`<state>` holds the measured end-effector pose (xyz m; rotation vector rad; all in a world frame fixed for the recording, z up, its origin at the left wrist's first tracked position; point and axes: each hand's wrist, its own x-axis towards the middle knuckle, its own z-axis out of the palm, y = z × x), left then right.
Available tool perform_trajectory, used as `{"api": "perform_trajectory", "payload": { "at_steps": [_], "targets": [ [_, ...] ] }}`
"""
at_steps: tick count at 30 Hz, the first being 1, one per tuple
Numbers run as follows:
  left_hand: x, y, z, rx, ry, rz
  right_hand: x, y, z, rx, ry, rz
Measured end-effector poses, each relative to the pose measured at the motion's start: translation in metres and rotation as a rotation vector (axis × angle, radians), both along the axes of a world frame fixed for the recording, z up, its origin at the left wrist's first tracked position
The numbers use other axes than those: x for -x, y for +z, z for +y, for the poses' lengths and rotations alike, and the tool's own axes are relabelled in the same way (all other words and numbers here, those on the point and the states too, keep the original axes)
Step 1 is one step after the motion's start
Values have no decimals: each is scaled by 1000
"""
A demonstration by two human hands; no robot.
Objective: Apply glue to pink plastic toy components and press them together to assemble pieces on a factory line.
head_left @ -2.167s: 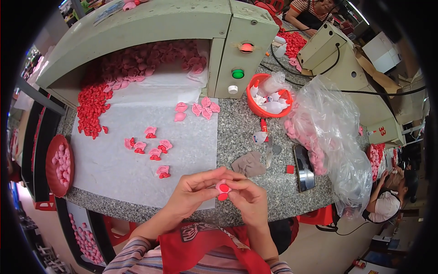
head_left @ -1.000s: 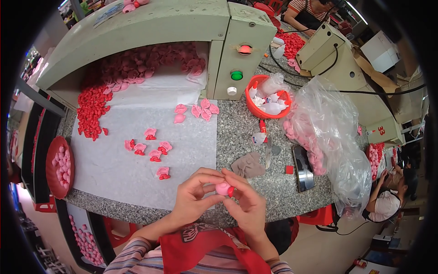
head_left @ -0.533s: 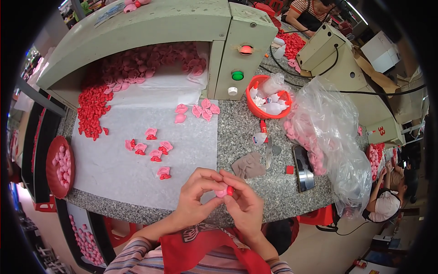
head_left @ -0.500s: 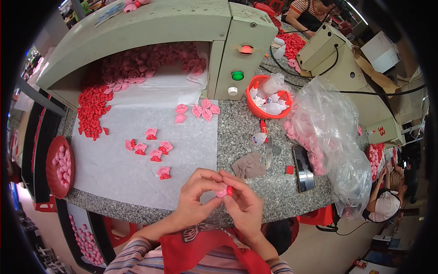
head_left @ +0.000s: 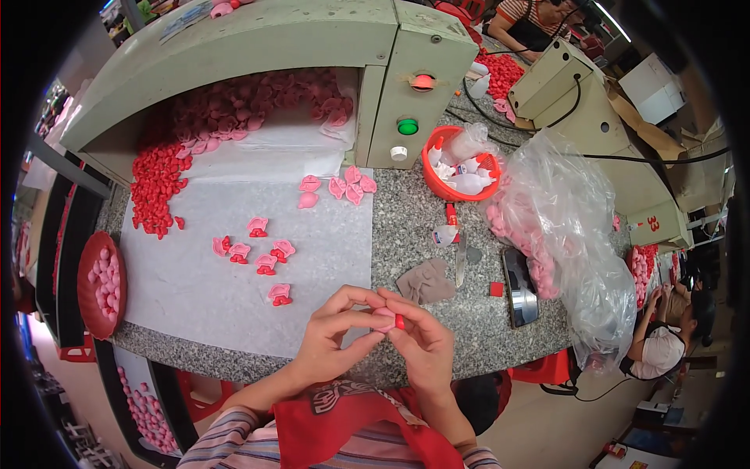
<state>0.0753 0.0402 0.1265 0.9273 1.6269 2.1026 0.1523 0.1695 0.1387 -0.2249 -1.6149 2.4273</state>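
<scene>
In the head view, your left hand [head_left: 332, 334] is gripping the pink piece [head_left: 382, 317] between thumb and fingers, and your right hand [head_left: 428, 338] is pinching its red part [head_left: 400, 321]. Two seconds ago this red part was facing up; now it is pointing toward your right hand, so probably you are pressing or adjusting the joint. The pink piece is sitting between both hands' fingertips. Beyond your left hand, pink-and-red pieces [head_left: 279, 294] are lying on the white sheet [head_left: 180, 273]; beyond your right, a grey cloth [head_left: 426, 281] is resting
</scene>
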Motion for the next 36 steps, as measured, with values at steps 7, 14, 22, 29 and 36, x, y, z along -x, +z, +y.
{"api": "perform_trajectory", "payload": {
  "at_steps": [7,14,22,29,36],
  "targets": [
    [-4,-2,0,-23,11,-71,0,0,-2,-16,-1,4],
    [-3,-2,0,-85,-22,-120,-1,3,-5,-71,-10,-12],
    [-5,-5,-2,-150,-31,-142,-5,13,-12,-175,-60,-59],
    [-3,-5,-3,-144,-20,-77,-4,14,-13,-214,-58,-38],
    [3,-5,-1,-104,39,-8,2,14,-10,-229,-70,-20]
  ]
}}
